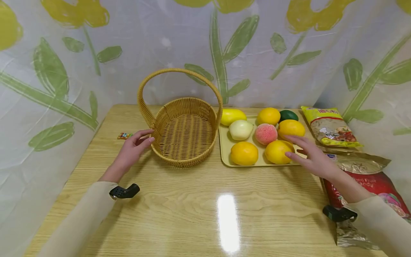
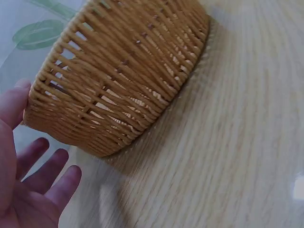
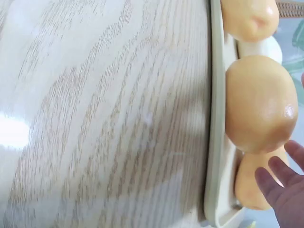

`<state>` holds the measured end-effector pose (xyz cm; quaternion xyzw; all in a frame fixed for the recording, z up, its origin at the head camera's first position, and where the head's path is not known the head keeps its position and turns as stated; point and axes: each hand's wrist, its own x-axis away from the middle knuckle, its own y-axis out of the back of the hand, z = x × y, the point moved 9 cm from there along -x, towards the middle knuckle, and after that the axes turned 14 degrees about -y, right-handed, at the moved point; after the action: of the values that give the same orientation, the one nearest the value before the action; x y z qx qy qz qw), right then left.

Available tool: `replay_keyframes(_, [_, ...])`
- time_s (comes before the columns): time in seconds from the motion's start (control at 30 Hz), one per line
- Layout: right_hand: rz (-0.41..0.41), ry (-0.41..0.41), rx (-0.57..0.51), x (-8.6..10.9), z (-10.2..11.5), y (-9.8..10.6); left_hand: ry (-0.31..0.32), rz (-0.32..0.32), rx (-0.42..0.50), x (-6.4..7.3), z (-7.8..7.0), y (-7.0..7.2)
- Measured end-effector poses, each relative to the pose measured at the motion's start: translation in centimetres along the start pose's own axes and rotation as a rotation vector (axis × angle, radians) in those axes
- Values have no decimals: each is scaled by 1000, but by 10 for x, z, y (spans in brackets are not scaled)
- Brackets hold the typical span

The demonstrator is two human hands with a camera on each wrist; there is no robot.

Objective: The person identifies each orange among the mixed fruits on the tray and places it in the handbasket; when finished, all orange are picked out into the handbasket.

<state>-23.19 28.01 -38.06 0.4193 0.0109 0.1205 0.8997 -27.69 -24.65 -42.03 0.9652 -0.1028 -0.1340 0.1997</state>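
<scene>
A round wicker basket (image 1: 186, 162) with a tall hoop handle stands on the wooden table. My left hand (image 1: 136, 148) is at the basket's left side, a fingertip touching the rim and the other fingers spread apart from the wall in the left wrist view. To the right lies a pale yellow tray (image 1: 224, 157) of fruit. Over its front right corner, my right hand (image 1: 311, 157) reaches with loosely extended fingers beside a yellow-orange fruit (image 1: 278, 152). That same fruit (image 3: 260, 104) appears large in the right wrist view, with the fingertips near it and no grip visible.
Also on the tray are a pink peach (image 1: 266, 134), a pale green fruit (image 1: 240, 129), a dark green fruit (image 1: 288, 116) and several yellow-orange ones. A yellow food bag (image 1: 332, 127) and a red candy bag (image 1: 366, 184) lie right. A small wrapper (image 1: 124, 136) lies left.
</scene>
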Motion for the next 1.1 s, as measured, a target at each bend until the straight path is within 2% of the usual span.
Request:
replay_keyframes(0.17, [60,-30,-97,-2,-3,-5,8,17,87,-3,2,-3])
replay_keyframes(0.43, [83,-123,-195,-11,-13,-15,51,24,164,-3,7,-8])
replay_keyframes(0.6, [90,-142,-201,-17,-20,-20,51,29,168,-2,6,-9])
replay_keyframes(0.73, [128,-146,-200,-18,-20,-23,44,32,169,-1,4,-9])
replay_keyframes(0.9, [182,-96,-165,-16,-14,-24,32,35,177,-1,2,-9])
replay_keyframes(1.1, [198,-76,-106,-16,-13,-22,33,28,201,-1,2,-11])
